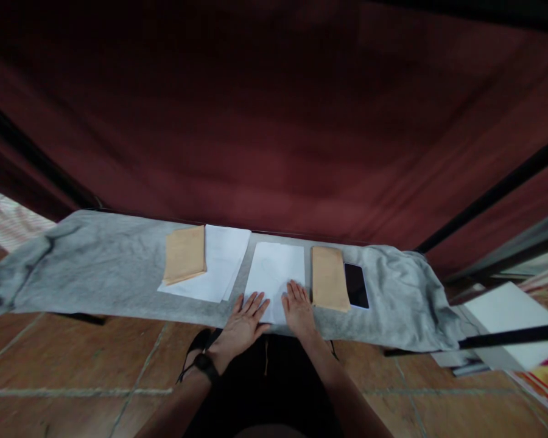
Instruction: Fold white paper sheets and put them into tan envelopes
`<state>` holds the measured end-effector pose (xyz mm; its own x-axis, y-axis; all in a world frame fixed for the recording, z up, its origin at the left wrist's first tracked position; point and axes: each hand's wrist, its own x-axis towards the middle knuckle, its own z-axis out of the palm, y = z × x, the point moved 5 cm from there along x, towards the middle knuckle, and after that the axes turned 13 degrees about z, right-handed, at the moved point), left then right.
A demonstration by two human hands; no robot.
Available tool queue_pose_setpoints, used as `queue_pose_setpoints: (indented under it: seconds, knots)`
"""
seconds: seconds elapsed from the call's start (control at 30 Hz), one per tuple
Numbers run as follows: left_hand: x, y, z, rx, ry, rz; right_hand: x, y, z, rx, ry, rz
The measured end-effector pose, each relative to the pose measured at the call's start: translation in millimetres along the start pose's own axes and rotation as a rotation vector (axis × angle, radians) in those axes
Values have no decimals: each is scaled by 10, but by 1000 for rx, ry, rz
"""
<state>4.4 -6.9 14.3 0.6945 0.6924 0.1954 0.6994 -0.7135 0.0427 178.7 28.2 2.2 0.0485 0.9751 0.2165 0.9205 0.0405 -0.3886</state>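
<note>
White paper point(277, 264) lies flat in front of me on a grey cloth. My left hand point(243, 323), with a dark watch on the wrist, rests at the paper's lower left corner, fingers spread. Flat on the lower right part of the paper is my right hand point(298, 307), its fingers stretched out. Neither hand grips anything. Brown envelopes point(329, 278) lie just right of the paper. To the left, more brown envelopes point(185, 254) overlap several white sheets point(226, 261).
A dark-screened phone point(357, 286) lies beside the right envelopes. The grey cloth point(105, 261) covers a long narrow surface, with a dark red curtain point(274, 134) behind it. White boards point(511, 322) and a black bar point(514, 336) stand at the right end. Tiled floor shows below.
</note>
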Motion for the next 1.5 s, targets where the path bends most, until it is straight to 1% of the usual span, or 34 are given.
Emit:
queue_pose_setpoints:
  seconds: [0.13,0.2,0.27,0.33,0.43,0.63,0.73,0.8,0.9,1.03,1.13,1.23,1.33,1.43,1.5]
  knots:
    - [113,53,14,-3,92,-43,68,-259,137,73,-69,-37]
    - [169,73,71,9,105,-60,69,-352,213,75,-88,-59]
    - [197,74,139,26,105,-81,56,-380,267,49,-85,-80]
    - [182,47,183,41,118,-124,38,-343,279,23,-60,-99]
    - [93,-21,186,51,163,-203,17,-202,224,7,3,-108]
    - [-101,-133,157,52,244,-297,-16,126,114,-36,86,-35]
    - [-119,-162,177,72,246,-315,-20,182,122,-36,116,8]
    - [-104,-171,185,83,233,-314,23,150,142,-21,127,36]
    - [-84,-173,172,100,217,-307,185,-18,206,9,85,7]
    - [-97,-171,150,116,215,-302,516,-285,346,35,-2,-69]
    - [-112,-178,164,123,220,-294,771,-352,462,13,-38,-65]
    - [-115,-196,187,139,234,-290,993,-294,515,-18,-33,-40]
    - [-120,-208,200,142,245,-281,1163,-160,483,-23,18,17]
    - [-145,-206,216,149,242,-265,1259,-38,439,-25,66,84]
    - [-159,-211,238,166,241,-276,1288,13,444,-49,66,133]
